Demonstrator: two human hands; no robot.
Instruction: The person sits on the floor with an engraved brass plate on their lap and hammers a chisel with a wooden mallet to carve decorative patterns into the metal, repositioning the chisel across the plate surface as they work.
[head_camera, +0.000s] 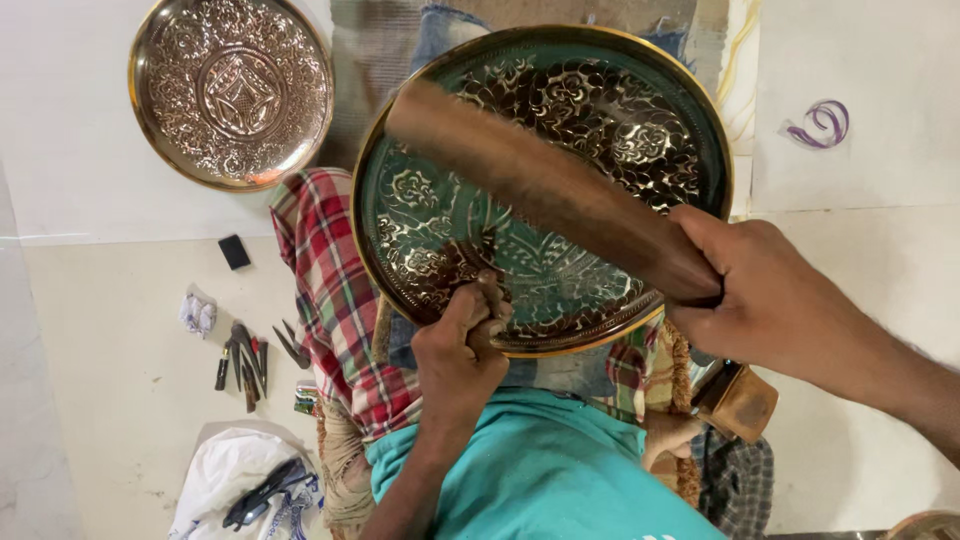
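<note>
The large round metal plate (545, 190), dark green with raised gold-coloured flower and leaf patterns and a gold rim, lay tilted on a red checked cloth (335, 300) in front of the person; it held nothing but its own relief work. The left hand (462, 345) was clenched at the plate's near rim around a small metal tool (490, 300) whose tip touched the patterned surface; the tool itself was mostly hidden by the fingers. The right hand (765, 285) was closed around the end of a long brown wooden mallet (545, 190), which lay blurred across the plate's face from its near right edge toward its far left.

Beyond the plate, to its far left, a second round embossed plate (232, 92), all gold-coloured, rested flat on the pale floor and was likewise bare inside. Left of the big plate, past the checked cloth, a cluster of dark hand tools (245, 360) lay on the floor, with a small black block (234, 252) farther up and a crumpled scrap of pale paper (197, 313) between them. Nearer the person than those tools, a white bag (235, 480) gaped open with dark objects inside, too unclear to name. To the far right of the plate a loop of purple ribbon (822, 122) lay on a white sheet.
</note>
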